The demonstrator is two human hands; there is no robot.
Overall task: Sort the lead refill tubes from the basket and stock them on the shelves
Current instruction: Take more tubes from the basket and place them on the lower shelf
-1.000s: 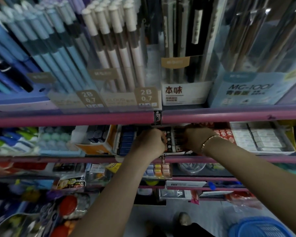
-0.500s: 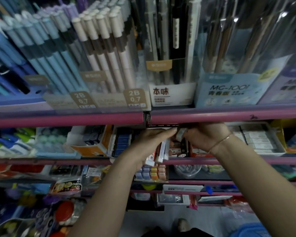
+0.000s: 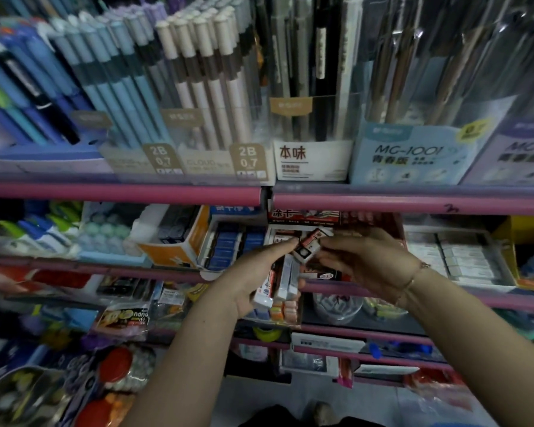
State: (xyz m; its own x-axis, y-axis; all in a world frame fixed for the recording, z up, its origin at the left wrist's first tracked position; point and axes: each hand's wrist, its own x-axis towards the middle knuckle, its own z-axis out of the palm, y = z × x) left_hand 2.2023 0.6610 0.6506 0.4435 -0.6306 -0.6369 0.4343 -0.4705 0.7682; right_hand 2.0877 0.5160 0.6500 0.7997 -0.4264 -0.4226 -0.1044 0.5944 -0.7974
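My left hand [image 3: 253, 272] holds a small bundle of white and red lead refill tubes [image 3: 282, 282] in its palm, just in front of the second shelf. My right hand [image 3: 364, 257] pinches one red, white and black lead refill tube [image 3: 309, 246] at the mouth of a red and white display box [image 3: 304, 217] on that shelf. The two hands nearly touch. The basket is out of view.
Pink shelf rails [image 3: 413, 200] run across the view. Above stand boxes of mechanical pencils [image 3: 198, 87]. A blue refill box [image 3: 228, 245] and an orange box [image 3: 179, 241] sit left of the hands, white packs [image 3: 457, 254] to the right. Lower shelves hold erasers and small goods.
Both hands have drawn back from deep in the display box. My left hand turned palm up with its bundle of tubes, and my right hand now pinches a single tube above it.
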